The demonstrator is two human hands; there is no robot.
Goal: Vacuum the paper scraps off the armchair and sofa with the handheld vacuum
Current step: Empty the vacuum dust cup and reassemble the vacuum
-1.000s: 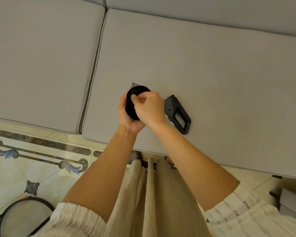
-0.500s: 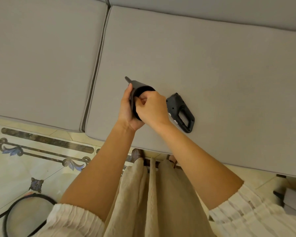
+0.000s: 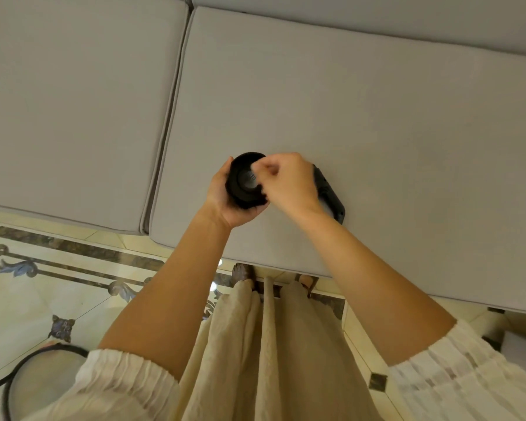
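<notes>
Seen from the head camera, looking down over a grey sofa (image 3: 377,110) with 2 seat cushions meeting at a seam left of centre. Left hand (image 3: 225,196) cupped under and around a black round dust cup (image 3: 245,183), fingers curled about its side, so that grip closed on the cup, open mouth turned up toward the camera. Inside the mouth, a paler grey round filter part (image 3: 247,178), faintly ribbed. Right hand (image 3: 286,180) just beside and partly over the cup's right rim, fingertips bent in and pinching at the rim or the filter edge; blurred, so exactly which of the 2 not clear, but grip closed there. Behind the right hand, lying on the right seat cushion, the black handheld vacuum body (image 3: 331,199), only its looped handle end showing past the wrist. No brand, label or writing legible on cup, filter or vacuum body.

Below the sofa edge, a cream tiled floor (image 3: 28,299) with a dark scrolled border. At lower left, a black round hoop (image 3: 19,369) on the floor, cut off by the frame. Cream pleated skirt (image 3: 271,344) hanging between both forearms, white gathered sleeves (image 3: 128,378) at the bottom corners.
</notes>
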